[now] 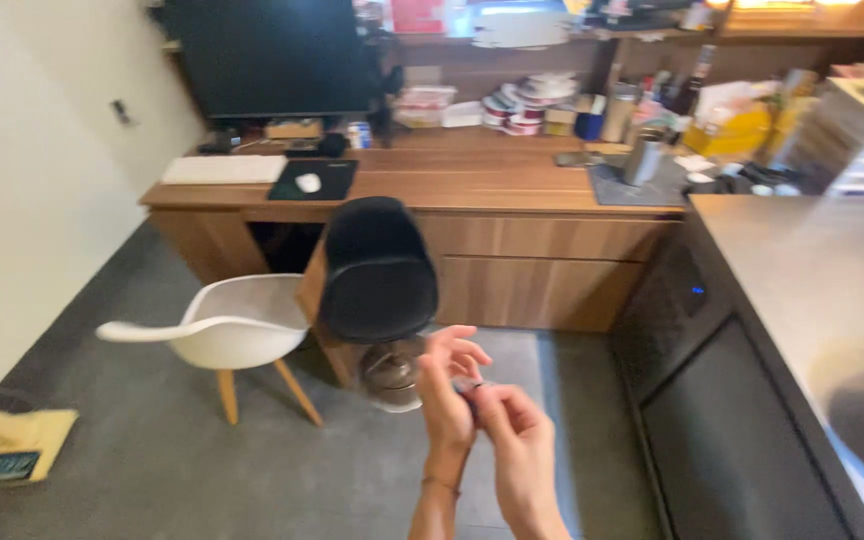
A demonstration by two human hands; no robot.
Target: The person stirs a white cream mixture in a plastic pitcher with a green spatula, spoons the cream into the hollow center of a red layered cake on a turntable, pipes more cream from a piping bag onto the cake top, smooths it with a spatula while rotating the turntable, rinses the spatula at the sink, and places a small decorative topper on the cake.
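Observation:
My two hands are raised together low in the middle of the head view. My left hand (446,390) stands upright with its fingers loosely spread. My right hand (519,435) pinches at a finger of the left hand, where a small dark thing, perhaps a ring (473,387), shows between them. It is too small and blurred to name for sure. A thin band circles my left wrist (440,484). Just beyond the hands stands a black bar stool (376,268).
A white shell chair (227,325) stands left of the stool. A long wooden desk (472,185) carries a monitor (274,58), keyboard (224,168), mouse (308,182) and clutter. A steel counter (812,270) runs along the right. A yellow cloth (20,440) lies on the grey floor.

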